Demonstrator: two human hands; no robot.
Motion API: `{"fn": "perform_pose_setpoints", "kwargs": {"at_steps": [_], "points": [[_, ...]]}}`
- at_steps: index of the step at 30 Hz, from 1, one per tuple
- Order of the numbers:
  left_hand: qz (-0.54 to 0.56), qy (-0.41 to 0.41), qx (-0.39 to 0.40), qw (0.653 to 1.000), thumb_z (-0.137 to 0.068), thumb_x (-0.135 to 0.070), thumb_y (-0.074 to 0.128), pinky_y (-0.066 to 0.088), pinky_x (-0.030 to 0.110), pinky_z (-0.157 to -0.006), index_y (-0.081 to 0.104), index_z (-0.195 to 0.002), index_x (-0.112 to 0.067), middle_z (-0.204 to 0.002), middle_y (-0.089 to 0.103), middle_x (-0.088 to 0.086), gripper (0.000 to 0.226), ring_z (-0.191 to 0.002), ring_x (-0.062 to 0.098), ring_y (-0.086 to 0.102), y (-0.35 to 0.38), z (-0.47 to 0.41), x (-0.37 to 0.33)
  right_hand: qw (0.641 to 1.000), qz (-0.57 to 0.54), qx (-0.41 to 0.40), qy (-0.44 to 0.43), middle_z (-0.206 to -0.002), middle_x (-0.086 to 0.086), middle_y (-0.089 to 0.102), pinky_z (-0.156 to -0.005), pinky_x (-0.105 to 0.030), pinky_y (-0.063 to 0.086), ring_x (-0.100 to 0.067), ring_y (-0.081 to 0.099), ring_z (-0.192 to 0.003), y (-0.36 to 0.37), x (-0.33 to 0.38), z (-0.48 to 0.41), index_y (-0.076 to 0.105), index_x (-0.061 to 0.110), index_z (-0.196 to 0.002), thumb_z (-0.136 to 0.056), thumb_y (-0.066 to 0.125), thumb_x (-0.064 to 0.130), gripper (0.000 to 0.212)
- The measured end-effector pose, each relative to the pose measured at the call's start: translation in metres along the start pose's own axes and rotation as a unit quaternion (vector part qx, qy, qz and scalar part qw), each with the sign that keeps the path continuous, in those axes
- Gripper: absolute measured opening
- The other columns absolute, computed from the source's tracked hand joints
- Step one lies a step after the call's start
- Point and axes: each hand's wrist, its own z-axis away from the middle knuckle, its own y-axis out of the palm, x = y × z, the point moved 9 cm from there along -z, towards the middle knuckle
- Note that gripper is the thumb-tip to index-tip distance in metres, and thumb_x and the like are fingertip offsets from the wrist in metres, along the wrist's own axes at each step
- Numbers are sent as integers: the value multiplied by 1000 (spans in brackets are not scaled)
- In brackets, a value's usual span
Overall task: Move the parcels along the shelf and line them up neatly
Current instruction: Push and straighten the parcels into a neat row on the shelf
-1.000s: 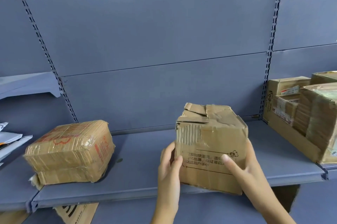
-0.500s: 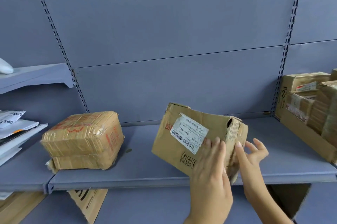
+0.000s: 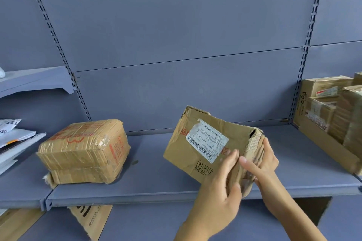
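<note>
A battered cardboard box (image 3: 197,142) with a white barcode label is tilted above the grey shelf (image 3: 156,172), label face toward me. My left hand (image 3: 221,187) grips its lower right corner from the front. My right hand (image 3: 262,162) holds its torn right end, fingers wrapped around the crumpled edge. A taped brown parcel (image 3: 84,150) with red print lies flat on the shelf to the left, apart from the box.
Several cardboard parcels (image 3: 331,111) stand packed at the shelf's right end. White mail bags (image 3: 13,140) lie on the neighbouring shelf at far left. Slotted uprights (image 3: 301,83) frame the bay, and cardboard (image 3: 88,219) pokes out from the shelf below.
The box has been turned over so that its label face shows. Both hands have shifted from its front sides to its right end.
</note>
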Motion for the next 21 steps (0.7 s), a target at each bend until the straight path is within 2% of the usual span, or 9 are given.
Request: {"fn": "perform_pose_setpoints", "kwargs": {"at_steps": [1,3,5,7,9,11,15,18,21], "points": [[42,-5,-15,999,-92,-7,44,27,14,-111,36,-133,-45,-143,43,-25,56,-134,-8,32,-11,-2,0,1000,-14,10,4,-140,18,18,-97,-27,30,30,23,-112,3,4,5,19,40,-148,-38,70,63,124],[100,-28,-105,989,-91,-4,48,40,18,-102,57,-119,-31,-121,64,-17,40,-120,0,54,-49,-5,15,1000,-10,-3,4,-135,20,15,-101,-32,28,44,12,-95,3,7,7,17,49,-144,-40,63,60,114],[109,-69,-250,960,-89,-9,53,47,21,-93,62,-109,-20,-109,69,-8,24,-109,10,61,-101,-2,48,1000,-8,-11,6,-134,22,16,-108,-43,30,34,13,-111,1,7,6,19,57,-141,-44,60,61,105],[81,-143,-327,931,-92,-13,56,43,21,-95,57,-114,-20,-120,61,-9,23,-117,13,55,-141,0,81,999,-32,-2,0,-131,26,22,-108,-49,31,14,10,-126,-1,8,4,26,73,-125,-49,57,61,84],[75,-235,-286,926,-95,-22,55,36,26,-99,51,-124,-25,-129,52,-12,30,-124,10,47,-151,-2,113,998,-56,23,-6,-134,27,27,-101,-50,36,-2,11,-136,-4,9,3,31,77,-118,-54,58,63,71],[114,-286,-202,930,-98,-27,48,39,27,-94,61,-113,-25,-122,61,-8,20,-119,12,53,-137,-5,126,995,-72,70,-16,-149,18,24,-100,-58,40,-16,23,-142,-9,1,4,26,67,-134,-55,65,73,88],[211,-266,-57,939,-90,-43,46,44,34,-95,64,-115,-15,-118,67,5,42,-110,21,62,-98,-13,106,983,-129,129,1,-145,-2,47,-94,-57,48,-25,51,-128,-16,-3,8,44,51,-133,-48,74,76,94],[256,-225,-67,938,-74,-65,64,46,32,-93,52,-128,-20,-130,58,-2,71,-114,17,57,-116,-26,94,987,-96,130,-11,-148,6,36,-100,-55,45,-15,45,-133,-32,8,1,40,47,-140,-45,73,78,105],[111,-132,-6,985,-52,-85,61,27,36,-113,38,-134,-52,-148,35,-23,92,-136,1,33,-133,-47,63,986,-25,165,-19,-140,20,27,-103,-41,42,20,49,-110,-34,33,-10,30,39,-147,-49,67,66,108]]}}
